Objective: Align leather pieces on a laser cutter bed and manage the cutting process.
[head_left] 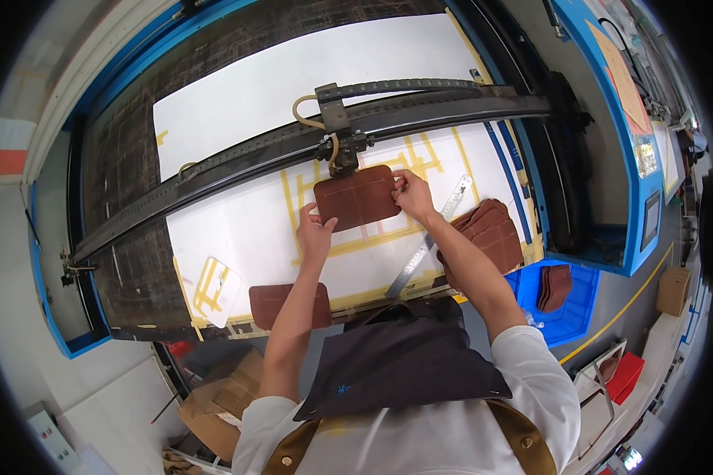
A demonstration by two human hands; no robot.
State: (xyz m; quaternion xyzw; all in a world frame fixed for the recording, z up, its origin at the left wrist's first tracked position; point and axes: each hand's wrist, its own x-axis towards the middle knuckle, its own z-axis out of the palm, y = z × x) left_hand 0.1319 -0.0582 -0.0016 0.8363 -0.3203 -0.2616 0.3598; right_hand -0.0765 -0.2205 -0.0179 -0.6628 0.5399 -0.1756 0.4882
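Note:
Between my two hands is a brown leather panel (358,198) with rounded corners, held above or on the white, yellow-taped board; whether it touches the board I cannot tell. My left hand (317,232) pinches its left lower edge, thumb on top. At its right edge, my right hand (411,195) grips with bent fingers. Just beyond the panel sits the dark machine head (341,152) on its rail. A stack of brown leather pieces (487,237) lies under and beside my right forearm. Another brown leather piece (281,307) rests by my left forearm at the board's near edge.
A metal ruler (428,247) lies slanted left of the stack. The black gantry rail (253,162) crosses the bed of the blue-framed machine. A white taped template (216,291) lies at near left. At lower right, a blue crate (581,305) holds brown leather pieces.

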